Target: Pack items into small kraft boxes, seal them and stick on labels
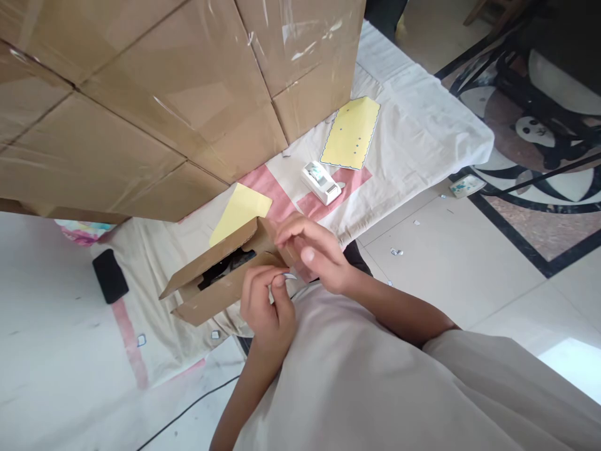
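Observation:
A small open cardboard box (pixel 216 291) lies at an angle in front of me, its long flaps raised, with something dark and partly hidden inside. Between the thumb and fingertips of my left hand (pixel 267 307) is a small white sticker (pixel 290 276) with a bluish edge, close to the near side of the box. My right hand (pixel 319 250) is curled over the box's right end, fingertips against the cardboard; the grip is partly hidden. Beyond the box lies a plain yellow sheet (pixel 239 210). Farther right are a white handheld device (pixel 322 182) and a yellow sticker sheet (pixel 352 133).
Large taped cartons (pixel 188 106) stand stacked along the far side of the cloth-covered table (pixel 422 119). A black phone (pixel 110 275) lies at the left. Small scraps (pixel 397 252) dot the tiled floor, and a black cable (pixel 188 410) runs across it.

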Demonstrator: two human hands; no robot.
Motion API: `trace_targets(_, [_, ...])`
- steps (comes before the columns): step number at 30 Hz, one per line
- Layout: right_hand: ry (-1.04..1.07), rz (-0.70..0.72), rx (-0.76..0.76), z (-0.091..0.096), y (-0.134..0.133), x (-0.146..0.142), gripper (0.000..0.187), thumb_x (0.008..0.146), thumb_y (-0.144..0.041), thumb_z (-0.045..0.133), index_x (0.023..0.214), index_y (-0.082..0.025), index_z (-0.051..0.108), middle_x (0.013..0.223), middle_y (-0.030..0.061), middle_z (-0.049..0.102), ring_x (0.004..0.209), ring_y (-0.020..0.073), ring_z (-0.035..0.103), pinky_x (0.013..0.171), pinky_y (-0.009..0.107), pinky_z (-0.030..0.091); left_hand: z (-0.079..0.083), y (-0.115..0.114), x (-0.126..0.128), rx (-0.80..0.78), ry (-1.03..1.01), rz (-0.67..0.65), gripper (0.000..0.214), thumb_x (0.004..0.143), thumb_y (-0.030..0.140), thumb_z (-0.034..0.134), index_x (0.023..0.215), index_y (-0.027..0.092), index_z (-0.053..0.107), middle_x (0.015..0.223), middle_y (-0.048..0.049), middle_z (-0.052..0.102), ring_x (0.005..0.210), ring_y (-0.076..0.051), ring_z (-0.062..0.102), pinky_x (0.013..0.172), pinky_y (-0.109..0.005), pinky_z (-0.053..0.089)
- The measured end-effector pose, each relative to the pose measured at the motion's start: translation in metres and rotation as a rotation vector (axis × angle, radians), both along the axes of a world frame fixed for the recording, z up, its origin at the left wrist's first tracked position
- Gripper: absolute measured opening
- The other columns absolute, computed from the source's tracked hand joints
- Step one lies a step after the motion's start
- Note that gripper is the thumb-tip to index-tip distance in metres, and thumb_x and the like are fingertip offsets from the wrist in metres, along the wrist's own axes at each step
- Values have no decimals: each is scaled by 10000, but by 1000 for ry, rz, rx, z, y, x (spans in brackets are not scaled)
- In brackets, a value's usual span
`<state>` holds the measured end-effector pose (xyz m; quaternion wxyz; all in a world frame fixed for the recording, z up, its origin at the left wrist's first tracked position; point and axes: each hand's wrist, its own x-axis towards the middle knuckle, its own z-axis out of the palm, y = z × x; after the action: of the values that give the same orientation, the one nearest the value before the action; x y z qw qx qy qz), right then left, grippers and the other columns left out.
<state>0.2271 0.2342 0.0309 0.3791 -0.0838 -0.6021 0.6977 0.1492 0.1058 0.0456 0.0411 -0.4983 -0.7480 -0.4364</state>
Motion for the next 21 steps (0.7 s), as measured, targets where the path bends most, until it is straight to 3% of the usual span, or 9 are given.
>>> trace_targets(5, [-34,-1,279,-15,-7,24,243,877,-350,742,1057,-248,616,927,47,630,793,184,604,688,333,530,-3,-7,-5,-19,77,10,170,1026,215,485,944,209,634,837,-29,650,806,-160,610,752,-315,465])
trace_targets(9, [-70,-58,371,-24,-13,34,167,893,-237,719,1031,-243,626,855,35,670,753,172,626,662,310,517,-8,-10,-6,-6,119,-44,122,1010,200,519,953,204,626,821,-24,649,771,-156,597,731,-314,453])
trace_targets(21, [-20,-21,460,-27,1,33,92,942,-238,673,1020,-286,673,782,-1,702,695,164,652,677,324,536,-19,-6,-9,56,93,-161,139,983,192,570,1070,209,676,838,-29,701,706,-153,601,717,-326,439])
